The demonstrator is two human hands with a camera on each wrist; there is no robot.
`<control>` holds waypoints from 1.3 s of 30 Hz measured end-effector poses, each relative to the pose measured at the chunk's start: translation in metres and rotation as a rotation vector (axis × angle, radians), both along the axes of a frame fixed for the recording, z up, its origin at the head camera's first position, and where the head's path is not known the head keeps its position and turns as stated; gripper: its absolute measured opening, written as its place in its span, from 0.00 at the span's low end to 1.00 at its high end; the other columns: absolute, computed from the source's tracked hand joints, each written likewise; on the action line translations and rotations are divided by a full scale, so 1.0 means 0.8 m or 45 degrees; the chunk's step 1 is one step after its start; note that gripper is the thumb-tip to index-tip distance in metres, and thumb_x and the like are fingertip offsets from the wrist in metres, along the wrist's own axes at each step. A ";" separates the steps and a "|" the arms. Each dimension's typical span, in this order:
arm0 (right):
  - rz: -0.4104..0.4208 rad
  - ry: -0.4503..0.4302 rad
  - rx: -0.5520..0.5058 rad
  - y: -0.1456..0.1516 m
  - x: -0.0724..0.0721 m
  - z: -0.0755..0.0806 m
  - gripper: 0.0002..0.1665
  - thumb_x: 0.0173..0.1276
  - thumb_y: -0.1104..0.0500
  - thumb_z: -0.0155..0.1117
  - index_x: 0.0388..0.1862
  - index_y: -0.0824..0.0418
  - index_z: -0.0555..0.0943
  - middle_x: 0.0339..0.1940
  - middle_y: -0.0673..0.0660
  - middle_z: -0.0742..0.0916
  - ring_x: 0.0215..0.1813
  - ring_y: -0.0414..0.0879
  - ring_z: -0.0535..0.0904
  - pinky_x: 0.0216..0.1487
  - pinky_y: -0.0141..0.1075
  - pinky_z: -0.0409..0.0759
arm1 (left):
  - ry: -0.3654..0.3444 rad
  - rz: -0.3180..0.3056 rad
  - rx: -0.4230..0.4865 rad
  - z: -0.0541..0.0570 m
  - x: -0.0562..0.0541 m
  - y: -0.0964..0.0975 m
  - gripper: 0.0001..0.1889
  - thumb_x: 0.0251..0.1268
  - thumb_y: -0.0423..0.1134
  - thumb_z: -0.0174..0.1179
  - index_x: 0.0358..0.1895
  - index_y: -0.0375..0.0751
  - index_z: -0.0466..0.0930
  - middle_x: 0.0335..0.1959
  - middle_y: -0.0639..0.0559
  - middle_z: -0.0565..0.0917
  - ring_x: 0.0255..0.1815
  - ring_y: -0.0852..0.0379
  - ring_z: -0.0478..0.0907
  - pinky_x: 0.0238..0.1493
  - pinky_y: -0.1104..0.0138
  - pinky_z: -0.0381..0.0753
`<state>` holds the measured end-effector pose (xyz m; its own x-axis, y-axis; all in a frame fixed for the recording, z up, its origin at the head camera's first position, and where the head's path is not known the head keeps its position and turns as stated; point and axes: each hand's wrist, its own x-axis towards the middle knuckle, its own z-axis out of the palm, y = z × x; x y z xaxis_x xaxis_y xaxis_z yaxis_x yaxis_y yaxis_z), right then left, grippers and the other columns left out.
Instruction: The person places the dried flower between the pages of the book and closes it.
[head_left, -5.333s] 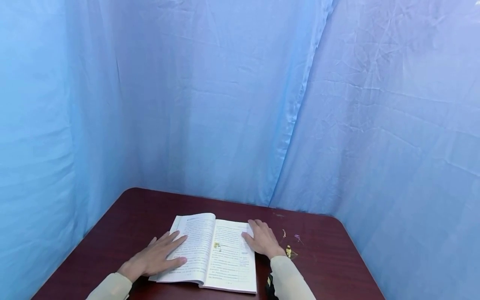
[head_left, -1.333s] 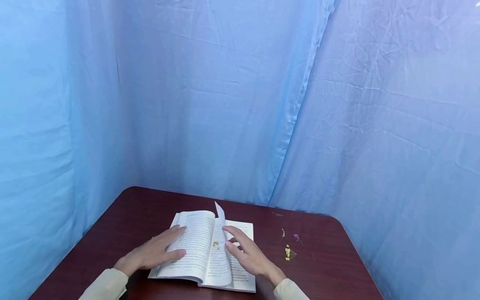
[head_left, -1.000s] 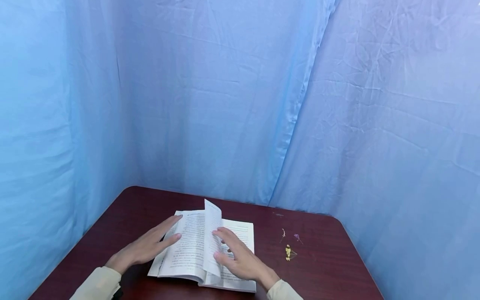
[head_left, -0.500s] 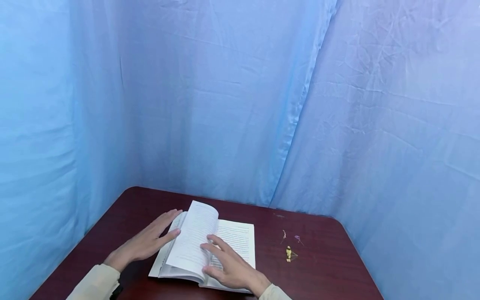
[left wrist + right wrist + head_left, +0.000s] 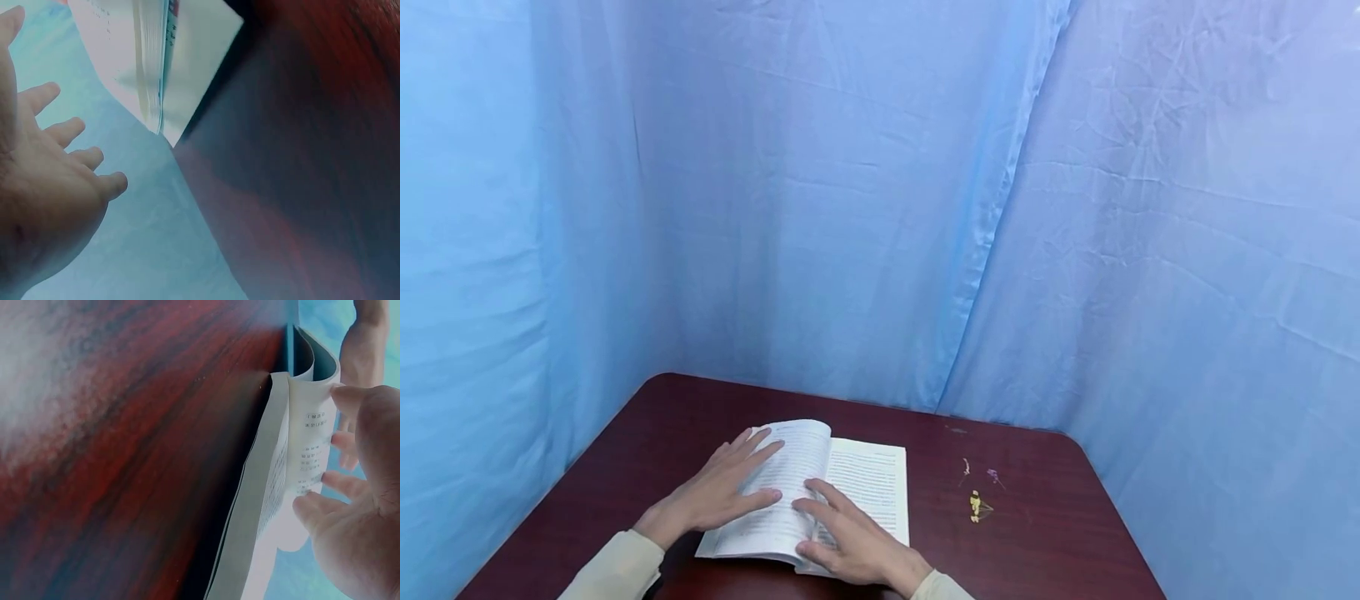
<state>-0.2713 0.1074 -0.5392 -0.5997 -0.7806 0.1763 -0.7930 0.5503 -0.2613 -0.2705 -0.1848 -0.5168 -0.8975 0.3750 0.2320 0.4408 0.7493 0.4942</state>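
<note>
An open book (image 5: 872, 479) with printed pages lies on the dark red table. Its left page stack arches up toward the spine. My left hand (image 5: 715, 496) is spread over the left page, thumb apart from the fingers. Across the spine, my right hand (image 5: 853, 542) reaches with its fingertips at the left page's inner part. The right wrist view has this hand (image 5: 356, 500) with fingers extended against the curved page. In the left wrist view, the hand (image 5: 50, 169) shows spread fingers beside the book's corner (image 5: 200, 56). Neither hand grips anything.
Right of the book lie a yellow dried flower (image 5: 975, 506) with thin stems, a small purple one (image 5: 993, 476) and a pale sprig (image 5: 966, 468). The table (image 5: 1045, 533) has rounded far corners. Blue curtains (image 5: 820, 250) hang behind it.
My right hand has moved left, turning a page from the right side onto the left. The small yellow flower on the book is now out of sight. My left hand lifted and came back over the page.
</note>
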 end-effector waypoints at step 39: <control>-0.265 -0.045 -0.082 0.098 -0.022 0.014 0.25 0.88 0.52 0.65 0.78 0.57 0.81 0.82 0.63 0.81 0.84 0.59 0.77 0.82 0.59 0.79 | -0.329 -0.007 -0.078 -0.034 -0.007 0.001 0.50 0.74 0.71 0.67 0.90 0.48 0.66 0.92 0.35 0.64 0.90 0.23 0.61 0.79 0.14 0.56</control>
<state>-0.2893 0.1857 -0.5280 -0.7533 -0.6271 0.1980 -0.6539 0.6823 -0.3269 -0.2761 -0.1840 -0.5437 -0.9220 0.3861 -0.0281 0.3099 0.7795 0.5443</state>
